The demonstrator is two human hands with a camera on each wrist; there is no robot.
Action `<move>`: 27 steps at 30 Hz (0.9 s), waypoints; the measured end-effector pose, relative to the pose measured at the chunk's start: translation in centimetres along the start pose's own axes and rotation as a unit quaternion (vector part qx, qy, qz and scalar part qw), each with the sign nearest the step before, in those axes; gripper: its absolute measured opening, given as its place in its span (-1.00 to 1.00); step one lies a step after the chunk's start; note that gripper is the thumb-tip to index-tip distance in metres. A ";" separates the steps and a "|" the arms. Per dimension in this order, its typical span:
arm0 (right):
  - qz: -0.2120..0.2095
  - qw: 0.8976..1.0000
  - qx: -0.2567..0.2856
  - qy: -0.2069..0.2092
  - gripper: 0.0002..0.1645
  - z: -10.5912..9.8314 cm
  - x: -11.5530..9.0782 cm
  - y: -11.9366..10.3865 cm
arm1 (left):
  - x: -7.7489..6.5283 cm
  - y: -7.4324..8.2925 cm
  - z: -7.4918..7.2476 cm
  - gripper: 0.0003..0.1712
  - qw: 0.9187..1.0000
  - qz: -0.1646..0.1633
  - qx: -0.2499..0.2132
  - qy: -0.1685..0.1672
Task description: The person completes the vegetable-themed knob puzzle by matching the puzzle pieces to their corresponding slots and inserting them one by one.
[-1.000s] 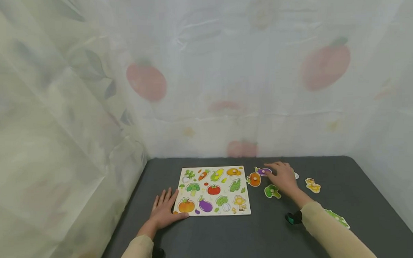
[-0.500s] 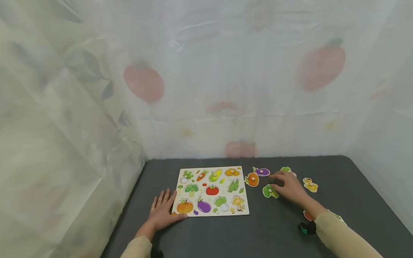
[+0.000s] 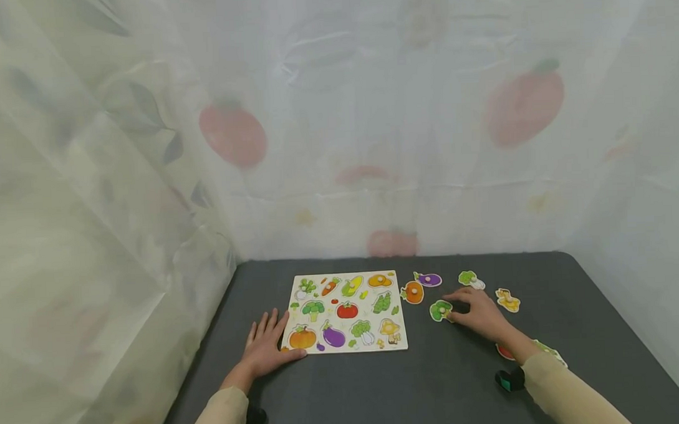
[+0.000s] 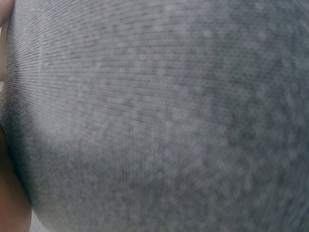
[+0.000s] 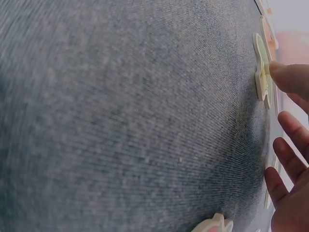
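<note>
My left hand (image 3: 265, 349) lies spread over the left edge of a white vegetable puzzle board (image 3: 344, 348), its thumb along the lower corner. In the left wrist view, only slivers of skin (image 4: 13, 200) show at the left edge. To the board's right, my right hand (image 3: 480, 314) is at a broccoli puzzle piece (image 3: 439, 310) with a small knob. The thumb touches or nearly touches the piece's stem end, and the index finger stretches out above it. In the right wrist view, the thumb meets the edge of the broccoli piece (image 5: 262, 72) while the other fingers stand apart.
An orange pumpkin piece (image 3: 413, 293) and an eggplant piece (image 3: 428, 279) lie beside the board. Behind the right hand are a leafy cabbage piece (image 3: 470, 278) and a yellow mushroom-like piece (image 3: 508, 300). A red piece (image 3: 504, 352) and a green piece (image 3: 552, 352) are partly under the right forearm.
My right hand has drawn back from beside the eggplant piece, down and right, to the broccoli piece, uncovering the cabbage piece. The left hand stays on the board; the head view shifts slightly.
</note>
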State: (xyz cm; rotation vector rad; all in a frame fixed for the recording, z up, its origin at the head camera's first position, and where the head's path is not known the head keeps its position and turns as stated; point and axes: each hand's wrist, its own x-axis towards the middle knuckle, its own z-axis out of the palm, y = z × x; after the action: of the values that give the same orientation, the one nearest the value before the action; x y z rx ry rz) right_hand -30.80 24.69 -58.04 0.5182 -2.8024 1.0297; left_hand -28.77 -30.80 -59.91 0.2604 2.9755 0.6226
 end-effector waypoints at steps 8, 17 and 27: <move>0.009 1.000 0.013 -0.003 -0.69 0.2 0.3 0.2 | 0.3 -0.5 0.5 0.46 1.000 0.004 0.000 0.009; 0.016 1.000 0.018 -0.004 -0.80 0.2 0.6 0.2 | 0.4 -0.4 0.4 0.47 1.000 0.003 0.009 0.004; 0.018 1.000 0.010 -0.008 -0.84 0.3 0.8 0.1 | 0.4 -0.6 0.4 0.46 1.000 0.004 0.009 0.005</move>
State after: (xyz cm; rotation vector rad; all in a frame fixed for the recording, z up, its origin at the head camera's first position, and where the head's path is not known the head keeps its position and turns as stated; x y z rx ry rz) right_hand -31.60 24.35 -58.21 0.4803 -2.8281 1.0650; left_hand -29.18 -31.07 -60.57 0.2722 2.9924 0.6003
